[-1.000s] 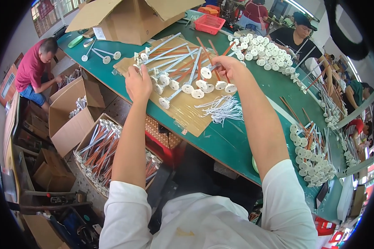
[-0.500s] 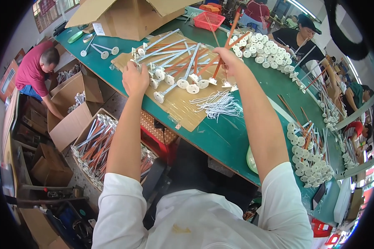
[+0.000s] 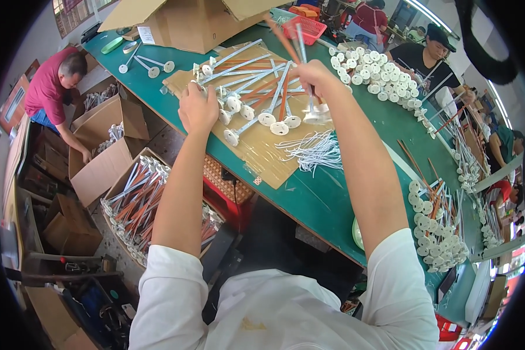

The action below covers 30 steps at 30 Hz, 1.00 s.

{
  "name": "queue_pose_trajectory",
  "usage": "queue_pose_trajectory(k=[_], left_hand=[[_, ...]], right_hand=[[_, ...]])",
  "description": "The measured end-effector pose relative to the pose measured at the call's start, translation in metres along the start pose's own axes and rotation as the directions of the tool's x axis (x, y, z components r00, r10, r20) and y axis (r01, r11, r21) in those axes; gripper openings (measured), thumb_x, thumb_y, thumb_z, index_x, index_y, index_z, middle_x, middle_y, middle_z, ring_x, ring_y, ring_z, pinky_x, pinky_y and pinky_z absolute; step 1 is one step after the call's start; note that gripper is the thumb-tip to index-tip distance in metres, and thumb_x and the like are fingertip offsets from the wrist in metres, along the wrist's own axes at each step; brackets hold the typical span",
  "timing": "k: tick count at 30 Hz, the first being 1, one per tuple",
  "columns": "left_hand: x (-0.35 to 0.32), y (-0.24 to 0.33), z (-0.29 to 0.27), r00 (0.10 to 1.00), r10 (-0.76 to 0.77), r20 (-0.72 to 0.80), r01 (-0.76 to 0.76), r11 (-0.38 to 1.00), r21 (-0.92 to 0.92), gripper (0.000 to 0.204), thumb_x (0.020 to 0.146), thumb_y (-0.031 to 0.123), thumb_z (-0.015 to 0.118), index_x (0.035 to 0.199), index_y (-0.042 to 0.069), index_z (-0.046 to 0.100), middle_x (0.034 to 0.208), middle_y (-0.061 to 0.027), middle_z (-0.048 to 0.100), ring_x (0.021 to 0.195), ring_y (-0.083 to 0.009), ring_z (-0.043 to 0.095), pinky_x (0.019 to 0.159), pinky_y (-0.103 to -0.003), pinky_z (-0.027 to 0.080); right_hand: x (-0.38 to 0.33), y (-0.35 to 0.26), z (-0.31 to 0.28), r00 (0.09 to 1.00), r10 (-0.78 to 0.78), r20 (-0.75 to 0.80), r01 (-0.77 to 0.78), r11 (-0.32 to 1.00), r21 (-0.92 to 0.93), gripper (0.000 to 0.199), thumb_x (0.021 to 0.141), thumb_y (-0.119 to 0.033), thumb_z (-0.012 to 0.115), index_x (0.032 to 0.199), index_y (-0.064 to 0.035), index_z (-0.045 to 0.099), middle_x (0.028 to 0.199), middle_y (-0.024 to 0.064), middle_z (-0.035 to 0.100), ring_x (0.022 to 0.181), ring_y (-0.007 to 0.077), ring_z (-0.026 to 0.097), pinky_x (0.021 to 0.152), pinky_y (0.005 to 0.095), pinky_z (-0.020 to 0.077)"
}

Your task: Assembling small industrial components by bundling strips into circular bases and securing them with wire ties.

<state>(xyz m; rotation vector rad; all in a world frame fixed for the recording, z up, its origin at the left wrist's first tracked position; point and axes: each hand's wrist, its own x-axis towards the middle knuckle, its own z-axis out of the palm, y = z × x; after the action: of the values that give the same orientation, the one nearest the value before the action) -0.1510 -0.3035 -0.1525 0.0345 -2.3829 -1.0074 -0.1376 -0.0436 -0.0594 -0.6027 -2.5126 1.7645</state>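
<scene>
Slim rods (image 3: 286, 87), orange-brown and silver-grey with white round disc heads, lie side by side on a flat cardboard sheet (image 3: 262, 166) on the green table. Above the sheet's right part my right hand (image 3: 318, 76) is closed around a few upright rods (image 3: 301, 44), orange-brown and grey, whose white heads blur below the fist. My left hand (image 3: 198, 109) rests at the left edge of the row, against the white heads, with its fingers curled; what they hold is hidden. A loose bunch of thin white ties (image 3: 318, 150) lies nearer me.
A big cardboard box (image 3: 186, 29) and a red basket (image 3: 306, 28) stand at the back. White-headed rods are heaped at far right (image 3: 373, 70) and near right (image 3: 437, 233). Boxes of rods (image 3: 137, 210) are at lower left, where a person (image 3: 55, 93) bends. Another person (image 3: 429, 55) works across.
The rods in my right hand have swung more upright, and a grey one now shows with the orange-brown ones. My left hand stays at the row's left edge. The view has shifted slightly.
</scene>
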Motion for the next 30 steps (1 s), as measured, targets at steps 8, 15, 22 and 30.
queue_pose_trajectory(k=[8, 15, 22, 30], left_hand=[[-0.001, 0.000, -0.003, 1.000, -0.021, 0.004, 0.021, 1.000, -0.007, 0.035, 0.086, 0.038, 0.056, 0.094, 0.004, 0.053, 0.100, -0.0152, 0.060, 0.094, -0.0333, 0.057, 0.080, -0.042, 0.045], [-0.001, 0.001, -0.005, 1.000, -0.003, -0.002, 0.003, 1.000, -0.003, 0.035, 0.087, 0.039, 0.055, 0.094, 0.004, 0.053, 0.099, -0.0152, 0.060, 0.094, -0.0332, 0.057, 0.079, -0.042, 0.044], [0.000, 0.001, -0.001, 1.000, 0.009, 0.007, -0.009, 1.000, 0.011, 0.037, 0.088, 0.040, 0.053, 0.097, 0.004, 0.055, 0.101, -0.0155, 0.061, 0.097, -0.0337, 0.057, 0.081, -0.042, 0.045], [-0.004, 0.001, -0.003, 0.999, 0.017, 0.046, -0.018, 0.999, 0.026, 0.040, 0.089, 0.042, 0.049, 0.101, 0.004, 0.056, 0.105, -0.0175, 0.060, 0.099, -0.0363, 0.057, 0.083, -0.046, 0.044]], right_hand=[[0.002, 0.017, 0.027, 0.980, -0.142, -0.136, -0.011, 0.652, -0.758, 0.039, 0.062, -0.028, 0.075, 0.093, -0.0042, 0.071, 0.100, 0.0170, 0.068, 0.091, 0.0246, 0.067, 0.079, 0.0317, 0.0523], [0.013, 0.016, 0.013, 0.996, 0.089, -0.028, -0.092, 0.987, -0.130, 0.013, 0.072, -0.015, 0.071, 0.080, -0.0070, 0.066, 0.075, 0.0014, 0.057, 0.060, 0.0153, 0.047, 0.055, 0.0346, 0.0387], [-0.020, 0.004, -0.036, 0.974, -0.044, 0.220, -0.021, 0.958, 0.285, 0.009, 0.088, -0.010, 0.059, 0.091, -0.0037, 0.054, 0.076, 0.0012, 0.054, 0.052, 0.0046, 0.033, 0.043, 0.0206, 0.0272], [-0.088, 0.003, -0.100, 0.959, -0.282, 0.025, 0.230, 0.828, 0.512, 0.008, 0.094, -0.013, 0.051, 0.094, -0.0060, 0.047, 0.079, 0.0039, 0.058, 0.050, 0.0024, 0.035, 0.040, 0.0182, 0.0267]])
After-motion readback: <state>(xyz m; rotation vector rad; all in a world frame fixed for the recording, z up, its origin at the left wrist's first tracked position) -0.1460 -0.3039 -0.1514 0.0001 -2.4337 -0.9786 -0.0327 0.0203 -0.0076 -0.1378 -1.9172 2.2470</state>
